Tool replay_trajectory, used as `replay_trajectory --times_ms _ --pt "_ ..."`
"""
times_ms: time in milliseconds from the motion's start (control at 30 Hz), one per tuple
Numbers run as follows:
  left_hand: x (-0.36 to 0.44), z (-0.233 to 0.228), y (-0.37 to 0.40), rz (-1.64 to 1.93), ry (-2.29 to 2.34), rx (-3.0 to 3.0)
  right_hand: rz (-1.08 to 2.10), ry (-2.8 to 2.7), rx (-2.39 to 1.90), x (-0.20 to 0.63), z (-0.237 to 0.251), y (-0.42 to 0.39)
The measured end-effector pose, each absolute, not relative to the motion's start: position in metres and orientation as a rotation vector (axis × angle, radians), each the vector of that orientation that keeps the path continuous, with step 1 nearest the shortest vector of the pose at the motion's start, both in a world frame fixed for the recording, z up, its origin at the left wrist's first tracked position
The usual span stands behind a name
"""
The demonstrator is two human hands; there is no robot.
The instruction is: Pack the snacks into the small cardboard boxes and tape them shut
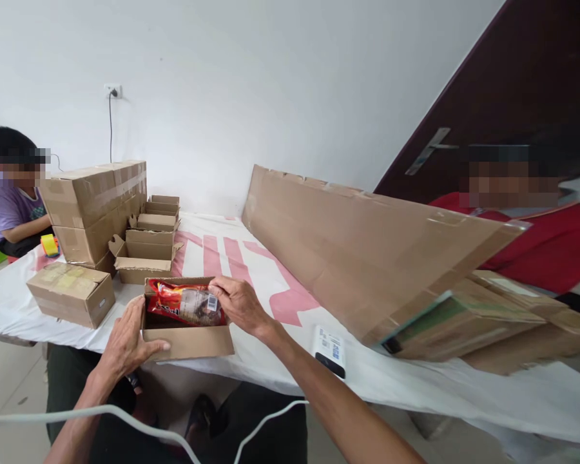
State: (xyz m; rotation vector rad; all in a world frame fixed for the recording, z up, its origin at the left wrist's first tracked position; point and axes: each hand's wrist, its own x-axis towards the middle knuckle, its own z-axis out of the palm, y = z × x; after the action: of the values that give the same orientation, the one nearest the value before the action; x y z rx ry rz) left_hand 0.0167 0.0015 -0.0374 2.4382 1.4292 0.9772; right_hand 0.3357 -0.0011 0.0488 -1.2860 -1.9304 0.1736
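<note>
Before me an open cardboard box (193,343) stands at the table's near edge. Inside it, toward the back wall, lies a shiny red plastic food packet (186,301) with a clear middle and a white barcode label. My left hand (128,338) grips the box at its left end, with the thumb along the front wall. At the right end of the box, my right hand (239,303) is closed on the packet's edge; its fingertips are partly hidden. Behind the box are several open cardboard boxes (145,264) in a row.
A closed carton (67,299) sits to the left, before stacked cartons (96,200) and a yellow tape roll (49,245). A tall cardboard sheet (367,238) leans on the right near a white device (329,348). A person (17,200) sits left; another (551,245) is at right.
</note>
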Motion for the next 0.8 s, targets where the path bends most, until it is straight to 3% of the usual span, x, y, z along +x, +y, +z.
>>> replay_trajectory --times_ms 533,800 --pt "0.029 0.006 0.0 0.925 1.547 2.429 0.411 -1.612 -1.086 0.36 0.086 -0.007" --pt "0.043 0.039 -0.003 1.193 1.367 2.161 0.419 -1.41 -1.027 0.354 0.085 -0.01"
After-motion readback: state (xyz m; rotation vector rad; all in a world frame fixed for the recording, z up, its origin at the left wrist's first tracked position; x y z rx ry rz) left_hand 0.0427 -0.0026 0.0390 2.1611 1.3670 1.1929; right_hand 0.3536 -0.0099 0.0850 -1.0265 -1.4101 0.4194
